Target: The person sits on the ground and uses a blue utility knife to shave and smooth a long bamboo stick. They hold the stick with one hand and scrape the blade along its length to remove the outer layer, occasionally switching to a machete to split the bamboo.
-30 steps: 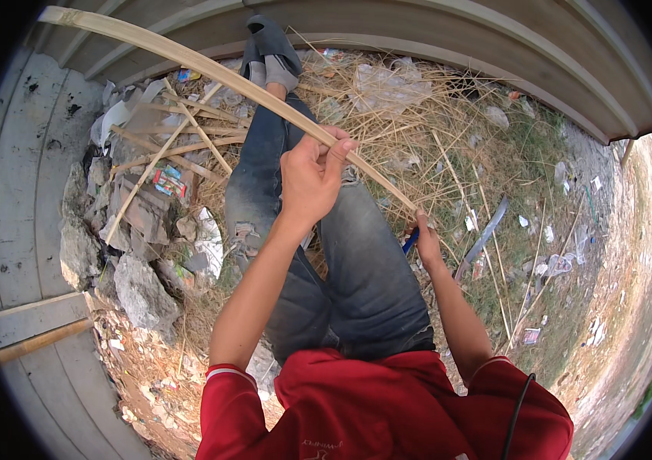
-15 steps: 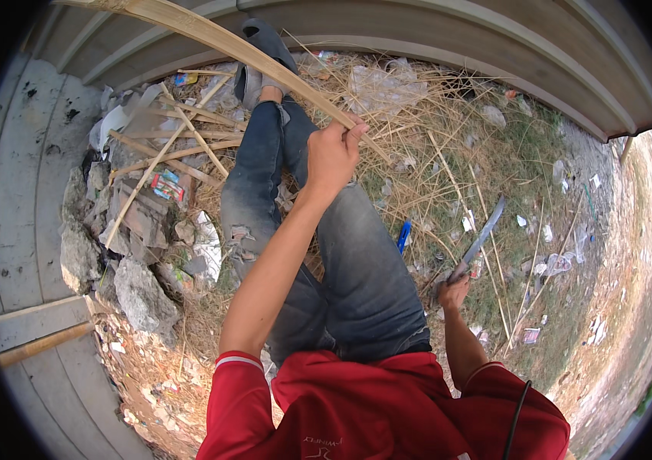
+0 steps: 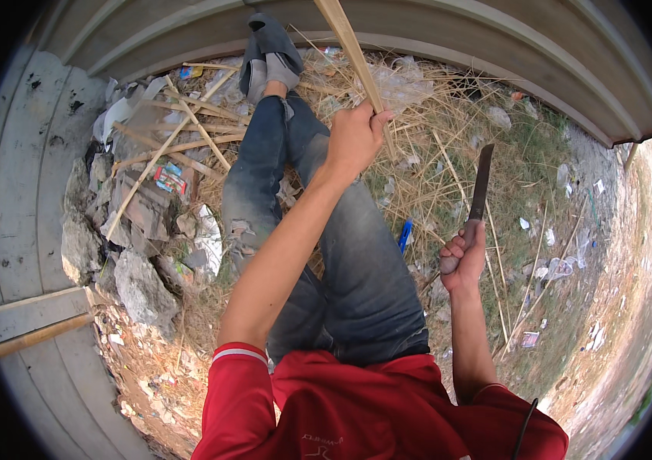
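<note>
Head view: gripping a pale wooden strip (image 3: 350,50) in the left hand (image 3: 355,139), with fingers curled round it near its lower end, above the straw (image 3: 429,134); clasping a machete (image 3: 481,180) by the handle in the right hand (image 3: 465,259), with fingers wrapped closed; near a blue object (image 3: 405,236), perhaps a cutter.

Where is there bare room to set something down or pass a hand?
The grey boards at far left, bordered by rubble and a wooden bar, look barest. A hand could probably pass between the left hand and the long knife, above the straw. Crowded: the crossed wooden strips beside the rubble.
</note>
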A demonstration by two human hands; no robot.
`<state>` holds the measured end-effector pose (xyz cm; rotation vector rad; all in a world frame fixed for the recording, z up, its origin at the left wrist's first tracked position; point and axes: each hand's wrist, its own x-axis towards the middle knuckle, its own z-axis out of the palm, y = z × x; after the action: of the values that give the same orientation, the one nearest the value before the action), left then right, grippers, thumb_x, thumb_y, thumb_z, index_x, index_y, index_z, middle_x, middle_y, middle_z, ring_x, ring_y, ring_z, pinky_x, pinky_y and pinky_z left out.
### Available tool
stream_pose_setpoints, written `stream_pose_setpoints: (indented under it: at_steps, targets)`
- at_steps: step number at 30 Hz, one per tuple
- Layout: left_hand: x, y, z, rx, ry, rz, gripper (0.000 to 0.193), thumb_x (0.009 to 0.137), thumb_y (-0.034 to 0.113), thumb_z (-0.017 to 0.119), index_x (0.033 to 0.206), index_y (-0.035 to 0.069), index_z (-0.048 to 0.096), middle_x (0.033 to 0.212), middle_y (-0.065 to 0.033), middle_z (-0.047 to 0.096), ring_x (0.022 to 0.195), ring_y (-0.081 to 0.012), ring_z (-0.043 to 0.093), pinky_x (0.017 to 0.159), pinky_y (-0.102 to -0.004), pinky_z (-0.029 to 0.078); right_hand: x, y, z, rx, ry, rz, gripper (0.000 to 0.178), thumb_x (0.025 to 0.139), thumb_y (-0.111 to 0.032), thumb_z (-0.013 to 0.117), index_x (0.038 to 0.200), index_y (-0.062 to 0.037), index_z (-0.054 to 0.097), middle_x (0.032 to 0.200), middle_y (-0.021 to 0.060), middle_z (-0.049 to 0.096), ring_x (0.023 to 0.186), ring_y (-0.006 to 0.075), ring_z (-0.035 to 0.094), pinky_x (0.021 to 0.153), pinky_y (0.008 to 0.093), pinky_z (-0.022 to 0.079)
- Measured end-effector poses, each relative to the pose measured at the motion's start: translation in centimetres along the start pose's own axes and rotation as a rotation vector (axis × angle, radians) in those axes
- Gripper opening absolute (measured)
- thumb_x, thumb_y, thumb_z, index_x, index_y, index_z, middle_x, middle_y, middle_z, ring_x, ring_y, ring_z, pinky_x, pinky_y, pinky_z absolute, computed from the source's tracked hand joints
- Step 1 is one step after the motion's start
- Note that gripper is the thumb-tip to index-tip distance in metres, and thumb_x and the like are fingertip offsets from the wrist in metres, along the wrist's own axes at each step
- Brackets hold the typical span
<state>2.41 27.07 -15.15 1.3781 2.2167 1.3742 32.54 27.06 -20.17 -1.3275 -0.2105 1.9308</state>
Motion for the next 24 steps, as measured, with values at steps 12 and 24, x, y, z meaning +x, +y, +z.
stream_pose_setpoints:
  at_steps: [12,24]
  targets:
    - [0.8,2.6,1.1,-0.048,0.004,-0.041,0.017,0.092,0.012,0.071,0.102,0.0,0.073,0.075,-0.0194,0.071,0.066,-0.0291,0.072,0.061,-0.0362,0.054,3.5,9.5,-4.6,-0.813,-0.259,-0.328,0.05,0.102,-0.055,0.053,0.086,-0.008,0.049,0.06,-0.001,0.042,0.046,0.0108,0.04,0.043,0.0283,0.035]
    - [-0.2,-0.7,-0.5,-0.075,0.035,-0.045,0.011,0.092,0.009,0.071,0.098,0.0,0.074,0.071,-0.0128,0.071,0.061,-0.0146,0.067,0.059,-0.0293,0.05,-2.2,-0.7,5.6,-0.173,-0.537,-0.518,0.053,0.102,-0.058,0.051,0.083,-0.0078,0.048,0.057,0.0001,0.039,0.044,0.01,0.038,0.041,0.0286,0.034]
